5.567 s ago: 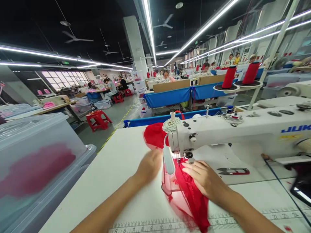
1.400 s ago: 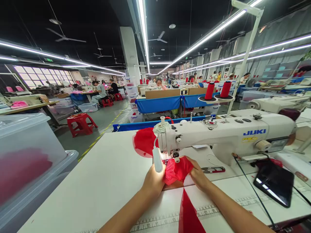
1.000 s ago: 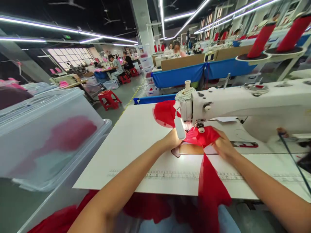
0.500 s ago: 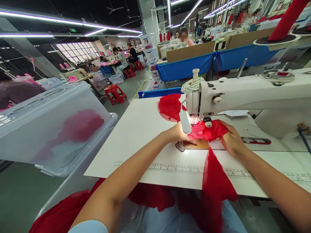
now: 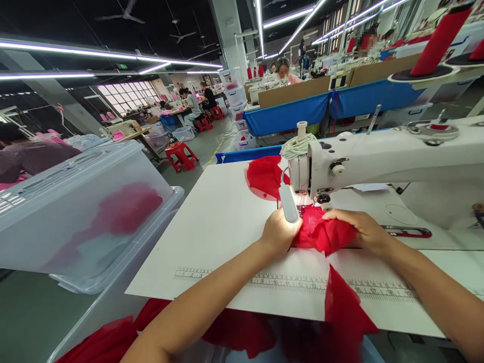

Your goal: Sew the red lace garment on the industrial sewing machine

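Under the needle area of a white sewing machine [image 5: 351, 156] lies a bunched piece of red fabric [image 5: 321, 233]. My left hand [image 5: 278, 232] is closed at the fabric's left edge, its fingertips partly hidden behind the small lit lamp [image 5: 289, 202]. On the other side, my right hand [image 5: 365, 229] pinches the fabric between thumb and fingers, just below the thread tension dial. A separate-looking strip of red sheer fabric [image 5: 342, 302] hangs over the table's front edge. Behind the needle, another red piece [image 5: 264, 176] rests flat on the tabletop.
A printed ruler [image 5: 283, 282] runs along the white table's front. Red-handled snips [image 5: 410, 232] lie right of my right hand. A translucent plastic bin [image 5: 86, 206] stands at left, with more red fabric [image 5: 109, 338] below the table edge. Thread cones [image 5: 440, 43] stand at upper right.
My right hand has lifted and folded the red fabric, which now spreads nearer to me. My left hand has come back from beneath the needle area. The view has tilted up slightly.
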`<state>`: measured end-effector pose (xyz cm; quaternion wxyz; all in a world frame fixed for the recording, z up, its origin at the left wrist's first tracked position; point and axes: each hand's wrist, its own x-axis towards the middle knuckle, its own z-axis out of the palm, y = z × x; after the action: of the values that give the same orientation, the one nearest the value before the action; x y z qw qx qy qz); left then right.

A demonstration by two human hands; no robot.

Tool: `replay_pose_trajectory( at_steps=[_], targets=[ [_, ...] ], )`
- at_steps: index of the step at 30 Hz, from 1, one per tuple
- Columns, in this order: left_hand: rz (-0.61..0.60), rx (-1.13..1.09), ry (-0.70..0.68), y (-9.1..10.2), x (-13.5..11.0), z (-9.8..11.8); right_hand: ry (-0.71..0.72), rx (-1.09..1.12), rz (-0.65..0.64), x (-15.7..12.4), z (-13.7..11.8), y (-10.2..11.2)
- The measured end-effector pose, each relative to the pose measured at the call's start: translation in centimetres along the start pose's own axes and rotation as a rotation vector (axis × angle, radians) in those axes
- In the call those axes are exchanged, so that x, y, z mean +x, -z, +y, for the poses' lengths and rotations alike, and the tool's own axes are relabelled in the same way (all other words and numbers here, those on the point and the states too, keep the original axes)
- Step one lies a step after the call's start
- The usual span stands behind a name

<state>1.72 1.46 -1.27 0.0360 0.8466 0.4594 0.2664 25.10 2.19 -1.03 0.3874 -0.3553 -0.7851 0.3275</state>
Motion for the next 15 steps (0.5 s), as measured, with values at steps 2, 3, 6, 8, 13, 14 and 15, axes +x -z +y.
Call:
replay_pose_trajectory(
  at_steps=[2,3,6,8,13,14,15],
  targets=[
    [0.026,0.077,-0.111,-0.1,-0.2,-0.3,0.060,-0.018,-0.100,-0.2,0.1,-0.1],
    [0.035,0.111,-0.167,-0.2,-0.3,-0.5,0.093,-0.043,-0.129,-0.4,0.1,-0.2],
    [0.084,0.215,-0.314,-0.2,-0.4,-0.9,0.212,-0.231,-0.144,-0.7,0.3,-0.8],
    [0.124,0.285,-0.394,-0.2,-0.5,-0.9,0.272,-0.420,-0.107,-0.9,0.5,-1.2],
    [0.108,0.415,-0.485,0.3,-0.9,-0.3,0.376,-0.664,-0.016,-1.0,0.9,-2.0],
    [0.089,0.436,-0.480,0.4,-1.0,-0.1,0.395,-0.667,-0.014,-0.9,0.9,-2.1],
    [0.071,0.457,-0.475,0.5,-1.1,0.1,0.413,-0.660,-0.014,-0.7,0.8,-2.1]
  ],
)
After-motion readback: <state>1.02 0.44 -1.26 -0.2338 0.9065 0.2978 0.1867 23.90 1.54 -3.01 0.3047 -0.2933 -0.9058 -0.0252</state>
